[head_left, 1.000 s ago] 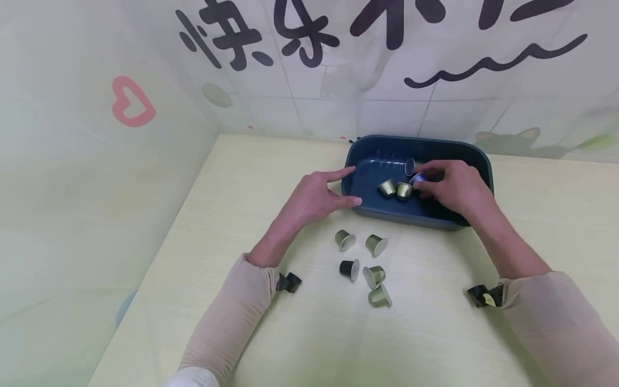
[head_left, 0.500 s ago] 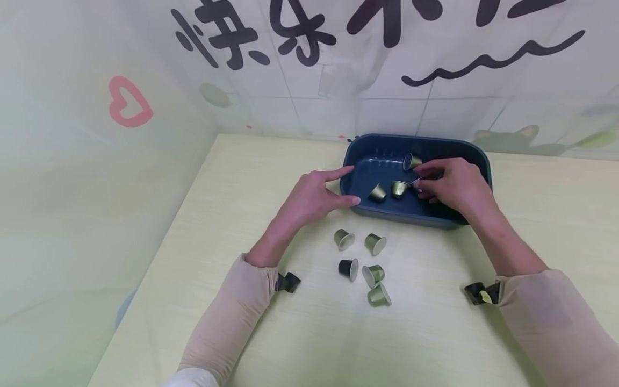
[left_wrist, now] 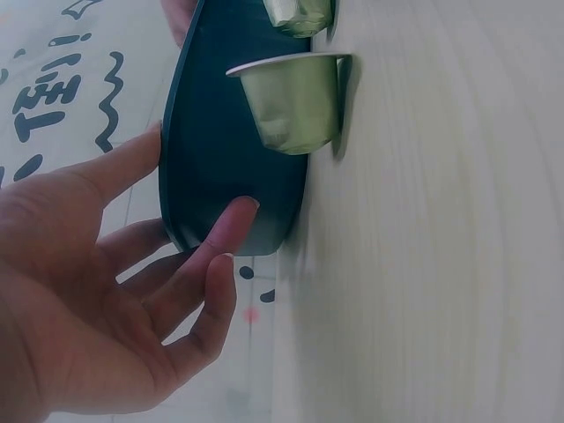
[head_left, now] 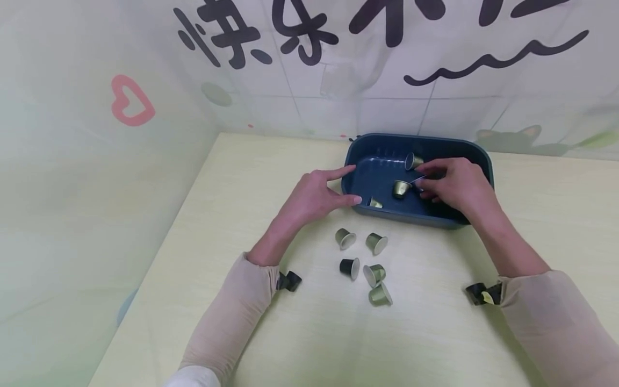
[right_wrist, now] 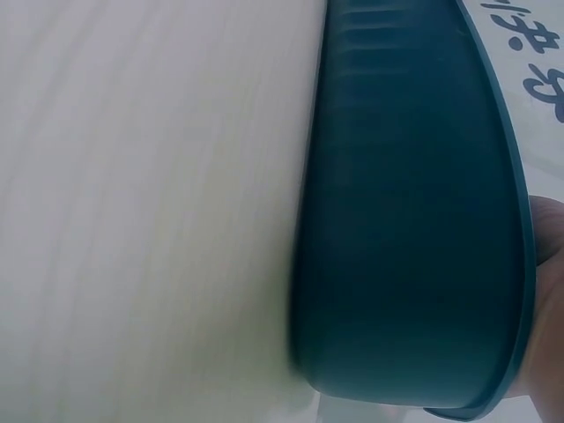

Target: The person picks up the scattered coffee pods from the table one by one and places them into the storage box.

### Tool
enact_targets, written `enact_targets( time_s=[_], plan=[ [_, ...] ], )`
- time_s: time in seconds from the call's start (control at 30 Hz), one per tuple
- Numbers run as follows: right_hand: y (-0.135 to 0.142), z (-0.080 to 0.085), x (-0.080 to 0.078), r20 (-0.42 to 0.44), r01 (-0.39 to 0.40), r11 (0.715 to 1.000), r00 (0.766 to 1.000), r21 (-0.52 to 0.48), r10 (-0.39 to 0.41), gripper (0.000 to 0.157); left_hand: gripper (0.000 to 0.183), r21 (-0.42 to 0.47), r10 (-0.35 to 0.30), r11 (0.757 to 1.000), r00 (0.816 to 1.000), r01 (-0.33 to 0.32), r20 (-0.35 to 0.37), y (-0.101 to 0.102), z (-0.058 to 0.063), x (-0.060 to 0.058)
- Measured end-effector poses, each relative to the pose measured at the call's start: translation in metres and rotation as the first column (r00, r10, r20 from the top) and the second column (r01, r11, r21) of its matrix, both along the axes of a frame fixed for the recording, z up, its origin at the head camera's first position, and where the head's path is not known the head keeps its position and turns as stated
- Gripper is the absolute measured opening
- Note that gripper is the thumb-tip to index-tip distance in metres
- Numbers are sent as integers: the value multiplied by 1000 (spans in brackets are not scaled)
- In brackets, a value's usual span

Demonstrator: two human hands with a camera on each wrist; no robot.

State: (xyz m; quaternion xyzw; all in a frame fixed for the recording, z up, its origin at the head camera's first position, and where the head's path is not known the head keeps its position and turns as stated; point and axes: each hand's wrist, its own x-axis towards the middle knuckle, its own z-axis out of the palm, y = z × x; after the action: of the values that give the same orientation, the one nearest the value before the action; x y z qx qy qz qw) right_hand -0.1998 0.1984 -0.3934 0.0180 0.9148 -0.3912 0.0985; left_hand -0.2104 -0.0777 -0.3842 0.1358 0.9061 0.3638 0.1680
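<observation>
At the left end of a dark blue plastic bin, my left hand touches the wall and rim with spread, fairly straight fingers. My right hand reaches inside from the right and pinches a coffee capsule, of which only a thin lid edge shows. Three more capsules lie in the bin: a green-gold capsule beside those fingertips, another capsule by the back wall, and a capsule partly hidden at the front left. In the right wrist view the bin's wall hides most of the right hand.
In front of the bin, several capsules lie on the pale wood table: a black capsule and green ones, including a green capsule nearest me. A printed wall covering rises behind the bin.
The capsule at the left inside the bin has moved toward the front-left wall. Less of the pinched capsule shows. The left hand has stayed at the bin's end.
</observation>
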Motion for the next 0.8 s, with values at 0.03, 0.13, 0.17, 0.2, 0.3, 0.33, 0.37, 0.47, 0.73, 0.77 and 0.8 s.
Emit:
enact_targets(
  time_s=[0.03,0.13,0.17,0.2,0.3,0.33,0.37,0.47,0.73,0.77,0.8],
  plan=[
    [0,0,0,-2,0,1000,1000,-5,0,31,70,-2,0,1000,1000,0,1,0,0,0],
    [0,0,1,-18,3,1000,1000,-8,-3,30,70,-7,5,1000,1000,-5,6,0,0,0],
    [0,1,1,-25,4,1000,1000,-3,-4,30,70,-8,6,1000,1000,-6,8,0,0,0],
    [0,1,2,-33,4,1000,999,8,-4,30,69,-8,8,1000,1000,-8,7,0,0,0],
    [1,3,2,-56,0,999,998,45,3,29,69,-1,6,1000,1000,-6,6,0,0,0],
    [1,4,2,-65,0,998,998,61,4,30,69,3,5,1000,1000,-5,5,0,0,0],
    [1,5,2,-72,0,997,997,77,5,30,69,5,4,1000,1000,-4,3,0,0,0],
    [3,8,3,-101,5,994,995,109,6,31,69,14,2,1000,1000,-2,7,0,0,-1],
    [7,12,8,-162,10,999,987,53,-2,28,81,38,-7,999,1000,7,24,0,1,-1],
    [7,13,9,-169,12,999,986,41,-5,28,83,39,-7,999,1000,6,26,0,1,-1],
    [8,13,10,-171,15,999,985,31,-10,27,85,38,-6,999,1000,5,27,-1,1,-1]
  ],
)
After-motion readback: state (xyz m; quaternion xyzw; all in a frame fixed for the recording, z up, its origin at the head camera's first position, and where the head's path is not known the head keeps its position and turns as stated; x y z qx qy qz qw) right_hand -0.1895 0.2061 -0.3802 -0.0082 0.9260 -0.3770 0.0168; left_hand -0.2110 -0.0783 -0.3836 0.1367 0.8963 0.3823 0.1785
